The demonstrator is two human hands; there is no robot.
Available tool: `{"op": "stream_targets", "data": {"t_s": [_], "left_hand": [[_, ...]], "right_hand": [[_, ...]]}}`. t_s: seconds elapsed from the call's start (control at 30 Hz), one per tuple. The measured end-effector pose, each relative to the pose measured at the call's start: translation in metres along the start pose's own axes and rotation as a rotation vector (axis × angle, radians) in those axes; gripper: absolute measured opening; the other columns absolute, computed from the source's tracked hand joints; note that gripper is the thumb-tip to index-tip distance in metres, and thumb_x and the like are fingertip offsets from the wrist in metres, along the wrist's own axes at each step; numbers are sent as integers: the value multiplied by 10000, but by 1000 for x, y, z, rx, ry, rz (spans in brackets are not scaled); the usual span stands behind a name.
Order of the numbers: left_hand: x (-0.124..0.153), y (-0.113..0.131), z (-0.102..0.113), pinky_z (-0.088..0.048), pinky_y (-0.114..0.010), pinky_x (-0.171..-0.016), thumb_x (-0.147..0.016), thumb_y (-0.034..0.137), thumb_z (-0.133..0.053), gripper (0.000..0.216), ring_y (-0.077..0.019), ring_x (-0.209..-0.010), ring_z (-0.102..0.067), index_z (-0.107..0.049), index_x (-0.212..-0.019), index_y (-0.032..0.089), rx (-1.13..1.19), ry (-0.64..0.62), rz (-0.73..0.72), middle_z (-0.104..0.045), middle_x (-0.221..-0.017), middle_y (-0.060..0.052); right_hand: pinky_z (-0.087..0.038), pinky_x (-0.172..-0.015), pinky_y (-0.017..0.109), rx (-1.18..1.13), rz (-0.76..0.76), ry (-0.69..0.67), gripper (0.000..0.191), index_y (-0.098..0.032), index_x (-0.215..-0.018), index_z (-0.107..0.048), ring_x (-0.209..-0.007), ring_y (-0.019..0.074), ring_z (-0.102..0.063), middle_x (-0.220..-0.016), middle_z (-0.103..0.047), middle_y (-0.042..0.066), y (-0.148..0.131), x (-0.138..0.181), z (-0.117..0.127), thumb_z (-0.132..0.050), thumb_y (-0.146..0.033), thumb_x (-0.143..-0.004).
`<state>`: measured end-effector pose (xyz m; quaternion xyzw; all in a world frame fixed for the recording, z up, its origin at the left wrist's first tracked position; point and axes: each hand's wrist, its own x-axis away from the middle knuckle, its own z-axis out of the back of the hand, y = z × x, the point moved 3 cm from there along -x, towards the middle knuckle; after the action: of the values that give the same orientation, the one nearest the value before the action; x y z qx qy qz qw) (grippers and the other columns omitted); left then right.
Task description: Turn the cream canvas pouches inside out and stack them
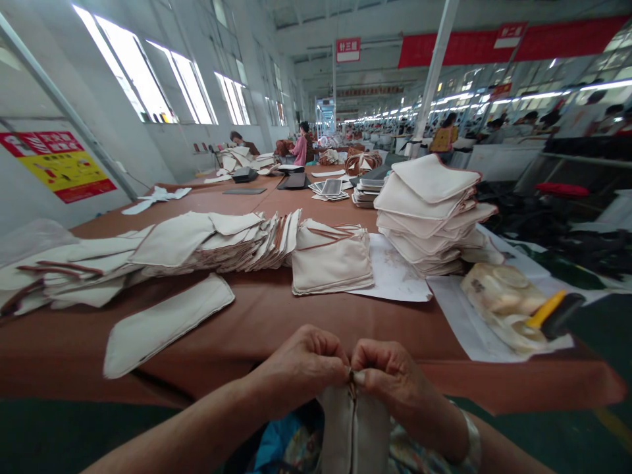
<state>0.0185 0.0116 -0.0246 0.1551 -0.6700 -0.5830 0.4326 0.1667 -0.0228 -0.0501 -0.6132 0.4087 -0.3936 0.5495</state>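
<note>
On the long brown table [276, 316], a fanned row of cream canvas pouches [207, 243] lay left of a short cream pouch stack [330, 263]; a taller cream pile [429, 217] stood right of it.

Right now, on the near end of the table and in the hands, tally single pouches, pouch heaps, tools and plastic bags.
Held pouch, pinched by left hand and right hand: 1
Loose flat pouch: 1
Pouch heaps: 3 (long fanned row, small bundle, tall stack)
Yellow-handled tool: 1
Plastic bag: 1
Total: 7
</note>
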Motion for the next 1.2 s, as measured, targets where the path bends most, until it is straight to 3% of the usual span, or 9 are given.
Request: {"op": "stream_targets", "data": {"t_s": [0.23,0.47,0.6,0.73,1.03,1.2], "left_hand": [[1,1,-4,-309,-232,-528,-641,185,-561,116,-101,-530,-379,-633,-672,99,3,-5,-29,-517,-566,2],[3,9,2,-273,-212,-497,-744,269,-576,160,-98,-557,-341,-614,-703,118,-264,-12,-45,-441,-597,34],[2,8,7,-269,-208,-504,-757,373,-619,280,-95,-559,-315,-670,-783,99,-243,-60,-39,-437,-610,37],[-3,3,5,-268,-213,-504,-711,465,-687,379,-90,-533,-298,-693,-747,88,-199,-30,6,-435,-570,38],[-7,-5,-7,-276,-223,-507,-692,259,-642,184,-87,-516,-314,-682,-688,79,21,-57,28,-446,-549,30],[-1,-3,-6,-244,-217,-484,-702,258,-619,176,-85,-520,-333,-664,-686,89,-56,-35,24,-454,-562,29]], "right_hand": [[-254,-504,213,-96,-55,-59,136,-147,-732,-513,-559,91,-318,-625,-443,-41,-2,3,4,-565,-266,-773],[-288,-528,211,307,26,-49,190,-158,-728,-492,-610,104,-366,-656,-452,-36,-16,2,12,-558,-267,-868],[-293,-519,203,258,8,-4,192,-154,-718,-498,-594,98,-359,-646,-449,-38,-11,1,13,-556,-260,-868],[-282,-504,200,162,-22,42,195,-154,-708,-514,-576,95,-349,-630,-446,-39,-5,1,12,-552,-269,-861],[-292,-524,201,62,-64,-4,214,-145,-716,-523,-579,94,-347,-633,-467,-33,-5,6,11,-538,-300,-862],[-323,-536,204,267,22,4,133,-137,-753,-557,-605,102,-404,-659,-499,-27,-9,11,14,-587,-231,-843]]}}
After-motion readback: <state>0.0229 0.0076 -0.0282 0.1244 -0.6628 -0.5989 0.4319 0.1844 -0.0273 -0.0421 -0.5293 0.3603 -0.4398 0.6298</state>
